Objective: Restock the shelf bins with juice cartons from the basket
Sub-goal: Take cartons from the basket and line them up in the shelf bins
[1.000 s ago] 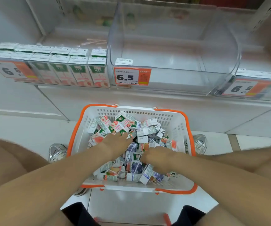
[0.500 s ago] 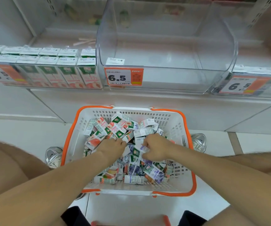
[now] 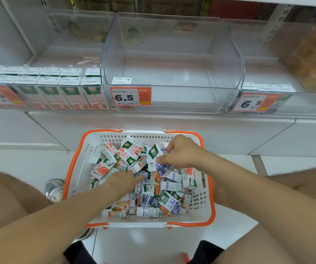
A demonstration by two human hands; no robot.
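A white basket [image 3: 81,168] with an orange rim sits on the floor, full of small juice cartons in pink and purple designs. My right hand [image 3: 180,151] grips a purple blueberry carton [image 3: 158,155] lifted a little above the pile at the basket's far side. My left hand [image 3: 124,180] reaches into the middle of the pile, fingers stretched onto the cartons. On the shelf above, the clear middle bin [image 3: 172,60] holds one carton [image 3: 121,80] at its front left. The left bin [image 3: 44,88] is lined with pink cartons. The right bin [image 3: 279,100] holds a few cartons.
Orange 6.5 price tags [image 3: 130,96] hang on each bin front. A shiny metal object [image 3: 55,189] lies on the floor left of the basket. My bare knees flank the basket on both sides. White floor tiles lie in front of the shelf base.
My right hand has taken hold of a purple carton and risen toward the basket's far edge. My left hand has shifted deeper into the pile's middle. The view has tilted up.
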